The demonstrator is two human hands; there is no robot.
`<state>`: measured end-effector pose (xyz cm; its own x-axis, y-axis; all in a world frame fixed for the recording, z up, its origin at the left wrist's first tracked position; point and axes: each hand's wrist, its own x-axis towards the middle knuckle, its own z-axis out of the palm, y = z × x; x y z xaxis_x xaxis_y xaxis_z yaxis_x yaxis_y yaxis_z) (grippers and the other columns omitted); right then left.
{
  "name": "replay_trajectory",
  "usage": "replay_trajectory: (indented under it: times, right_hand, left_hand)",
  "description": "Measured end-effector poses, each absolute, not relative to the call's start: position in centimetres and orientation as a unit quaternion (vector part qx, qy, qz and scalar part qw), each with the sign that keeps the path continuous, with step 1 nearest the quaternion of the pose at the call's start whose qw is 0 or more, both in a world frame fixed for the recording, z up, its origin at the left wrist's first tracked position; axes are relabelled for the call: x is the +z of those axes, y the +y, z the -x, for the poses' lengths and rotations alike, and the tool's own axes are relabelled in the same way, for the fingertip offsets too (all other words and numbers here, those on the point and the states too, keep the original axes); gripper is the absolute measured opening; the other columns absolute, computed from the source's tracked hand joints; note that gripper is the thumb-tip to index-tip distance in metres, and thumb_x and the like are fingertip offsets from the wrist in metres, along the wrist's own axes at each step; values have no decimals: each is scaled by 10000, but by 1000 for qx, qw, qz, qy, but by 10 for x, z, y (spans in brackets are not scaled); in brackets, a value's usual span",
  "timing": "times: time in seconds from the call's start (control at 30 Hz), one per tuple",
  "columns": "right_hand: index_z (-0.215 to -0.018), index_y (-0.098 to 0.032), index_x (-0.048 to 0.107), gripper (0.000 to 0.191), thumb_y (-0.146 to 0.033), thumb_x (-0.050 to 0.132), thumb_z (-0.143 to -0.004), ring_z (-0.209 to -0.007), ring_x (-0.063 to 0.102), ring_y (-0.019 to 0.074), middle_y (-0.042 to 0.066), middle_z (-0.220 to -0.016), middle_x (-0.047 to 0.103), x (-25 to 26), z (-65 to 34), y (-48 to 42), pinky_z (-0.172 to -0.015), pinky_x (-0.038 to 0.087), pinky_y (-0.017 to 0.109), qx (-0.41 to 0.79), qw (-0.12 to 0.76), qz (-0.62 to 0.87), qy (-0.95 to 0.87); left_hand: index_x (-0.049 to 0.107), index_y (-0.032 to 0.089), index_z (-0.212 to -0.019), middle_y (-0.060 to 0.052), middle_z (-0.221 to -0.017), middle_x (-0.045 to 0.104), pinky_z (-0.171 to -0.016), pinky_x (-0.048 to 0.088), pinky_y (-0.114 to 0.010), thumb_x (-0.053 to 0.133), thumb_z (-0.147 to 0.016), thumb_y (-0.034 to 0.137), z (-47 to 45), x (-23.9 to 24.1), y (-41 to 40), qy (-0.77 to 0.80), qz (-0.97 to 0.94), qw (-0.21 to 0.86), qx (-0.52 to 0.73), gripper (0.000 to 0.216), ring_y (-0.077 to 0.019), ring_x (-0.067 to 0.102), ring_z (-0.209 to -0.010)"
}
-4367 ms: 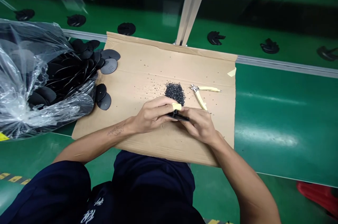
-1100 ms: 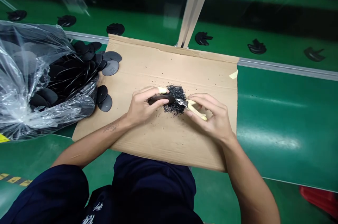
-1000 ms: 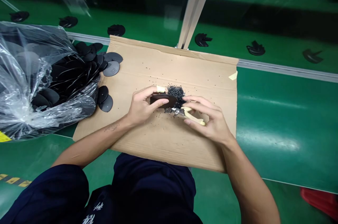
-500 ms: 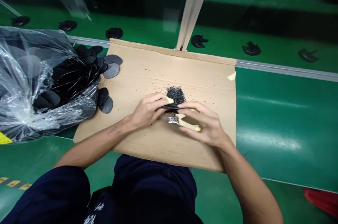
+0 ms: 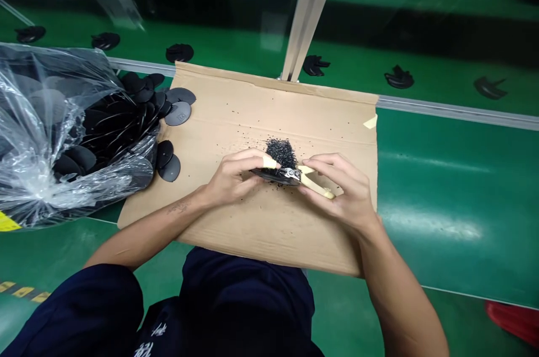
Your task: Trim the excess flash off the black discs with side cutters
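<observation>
Black disc (image 5: 272, 177): held just above the cardboard, between the two hands; seen nearly edge-on from here, so I can't make out its full outline.
Left hand (image 5: 236, 177): grip pinched on the disc's left side, which I'd guess leaves the other side free for the tool.
Finger wrap (image 5: 269, 162): pale yellow, perhaps there against rubbing.
Right hand (image 5: 347, 186): grip curled around the pliers, fingers and thumb on opposite handles, a natural hold for squeezing.
Pliers (image 5: 316, 185): nose turned left, over the disc; too small to tell whether it bites anything.
Black bits (image 5: 281, 149): heaped just beyond the disc, with strays scattered around.
Cardboard (image 5: 236, 228): spread over the green worktop (image 5: 455, 188), probably to catch those bits.
Plastic bag (image 5: 46, 188): on the left, its mouth toward the cardboard, similar discs inside and spilling out, seemingly kept handy.
Two loose discs (image 5: 169, 168): overlapping beside the bag.
</observation>
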<state>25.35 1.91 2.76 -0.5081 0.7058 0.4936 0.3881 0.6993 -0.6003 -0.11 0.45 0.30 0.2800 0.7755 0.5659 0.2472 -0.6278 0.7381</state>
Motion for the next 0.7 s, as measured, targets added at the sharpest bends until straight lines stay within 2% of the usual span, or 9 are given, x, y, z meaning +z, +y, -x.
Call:
replay_trajectory:
  times: [0.27, 0.57, 0.7]
  right_hand:
    - [-1312, -291, 646, 456, -230, 760, -875, -968, 714, 223, 85, -1116, 736, 27, -254, 18, -790, 605, 383, 179, 368, 316, -856]
    - [-1259, -257, 687, 352, -253, 732, -910, -874, 710, 192, 75, -1052, 773, 33, -259, 16, -733, 580, 329, 105, 325, 321, -883]
    - [-1208, -233, 715, 300, -240, 736, -908, -890, 720, 191, 78, -1033, 779, 36, -258, 14, -751, 581, 324, 134, 333, 314, -879]
  left_hand:
    - [755, 177, -1087, -80, -988, 768, -816, 601, -272, 661, -918, 120, 1, 1, 5, 313, -751, 276, 512, 201, -147, 723, -934]
    - [746, 204, -1119, -60, -1000, 771, -763, 612, -238, 666, -913, 93, -1, -1, 5, 298, -761, 258, 515, 248, -128, 733, -913]
    - [744, 205, -1113, -57, -997, 771, -777, 608, -249, 656, -924, 105, 0, 0, 4, 292, -767, 261, 508, 231, -130, 732, -923]
